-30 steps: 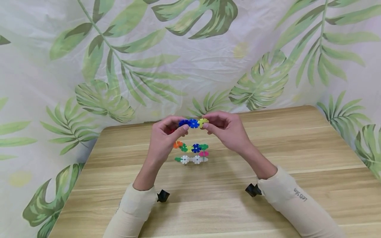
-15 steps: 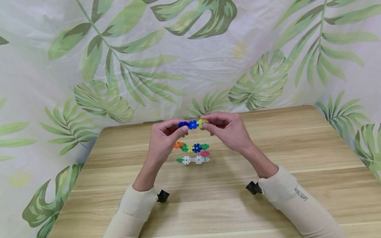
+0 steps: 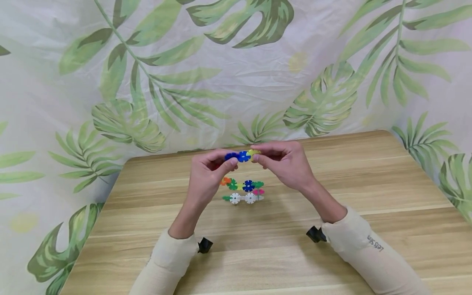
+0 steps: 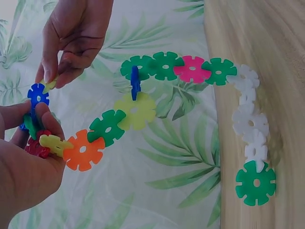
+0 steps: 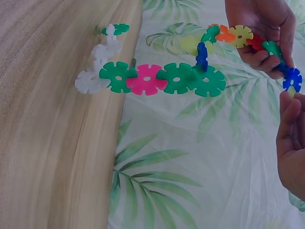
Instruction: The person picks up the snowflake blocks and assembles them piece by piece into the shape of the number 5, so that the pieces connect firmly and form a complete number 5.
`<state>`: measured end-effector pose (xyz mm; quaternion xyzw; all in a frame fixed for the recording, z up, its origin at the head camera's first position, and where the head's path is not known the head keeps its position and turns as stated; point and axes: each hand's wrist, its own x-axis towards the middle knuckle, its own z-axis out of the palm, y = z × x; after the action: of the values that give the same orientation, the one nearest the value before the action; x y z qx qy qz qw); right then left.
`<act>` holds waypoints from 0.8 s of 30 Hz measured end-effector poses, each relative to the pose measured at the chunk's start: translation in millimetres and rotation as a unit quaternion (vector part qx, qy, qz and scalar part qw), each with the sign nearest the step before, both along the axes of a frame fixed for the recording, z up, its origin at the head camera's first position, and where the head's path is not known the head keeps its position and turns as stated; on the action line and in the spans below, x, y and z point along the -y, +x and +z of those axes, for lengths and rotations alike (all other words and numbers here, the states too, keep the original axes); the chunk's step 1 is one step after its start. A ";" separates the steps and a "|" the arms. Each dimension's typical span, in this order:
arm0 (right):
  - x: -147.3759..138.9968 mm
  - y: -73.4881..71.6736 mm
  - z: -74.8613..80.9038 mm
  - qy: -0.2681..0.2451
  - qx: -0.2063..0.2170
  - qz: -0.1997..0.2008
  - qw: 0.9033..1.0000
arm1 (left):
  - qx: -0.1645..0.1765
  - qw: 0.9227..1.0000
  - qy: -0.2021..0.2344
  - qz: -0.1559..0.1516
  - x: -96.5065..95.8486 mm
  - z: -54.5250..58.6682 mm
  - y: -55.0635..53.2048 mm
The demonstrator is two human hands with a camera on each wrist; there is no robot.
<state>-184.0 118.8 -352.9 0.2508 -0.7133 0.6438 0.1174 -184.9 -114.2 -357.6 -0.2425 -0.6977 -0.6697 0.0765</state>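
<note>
Linked plastic snowflake discs form one stepped figure. Its bottom row of white discs (image 3: 234, 198) lies low by the table, ending in a green disc (image 4: 256, 183). A pink disc (image 4: 192, 69) and green ones rise from it to a second row, which runs to an orange disc (image 4: 84, 149) beside my left hand. My left hand (image 3: 206, 176) grips the figure's upper part, around red and blue discs partly hidden by the fingers. Between thumb and fingers, my right hand (image 3: 289, 166) pinches a yellow disc (image 3: 253, 153) touching the end blue disc (image 3: 243, 156).
The wood-grain table (image 3: 258, 254) stretches beneath both forearms. Behind its far edge hangs a leaf-printed cloth (image 3: 236, 94). Small black devices sit at the left cuff (image 3: 205, 245) and right cuff (image 3: 316, 234).
Both hands and the figure have shifted slightly right, with the held discs a little lower. The yellow disc has tilted and shows less of its face. Both grips stay the same.
</note>
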 end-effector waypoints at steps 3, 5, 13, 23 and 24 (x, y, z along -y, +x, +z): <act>0.4 0.2 0.5 0.003 0.001 0.003 1.000 | 0.001 1.000 -0.002 0.005 -0.2 0.1 0.8; 0.5 0.2 0.6 0.005 0.003 0.005 1.000 | 0.001 1.000 -0.002 0.006 -0.1 0.5 1.0; -0.4 -0.2 -0.6 0.012 0.004 0.000 1.000 | -0.001 1.000 -0.007 0.003 -1.9 -1.7 -0.7; 0.0 -1.0 0.3 0.017 0.022 -0.001 1.000 | 0.002 1.000 -0.014 0.013 -2.6 -1.2 0.0; -0.1 -0.9 0.4 0.018 0.024 -0.001 1.000 | 0.003 1.000 -0.015 0.012 -2.5 -0.9 0.2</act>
<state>-185.0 118.9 -352.5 0.2367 -0.7275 0.6367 0.0963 -184.7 -111.7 -358.5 -0.2331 -0.7106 -0.6591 0.0793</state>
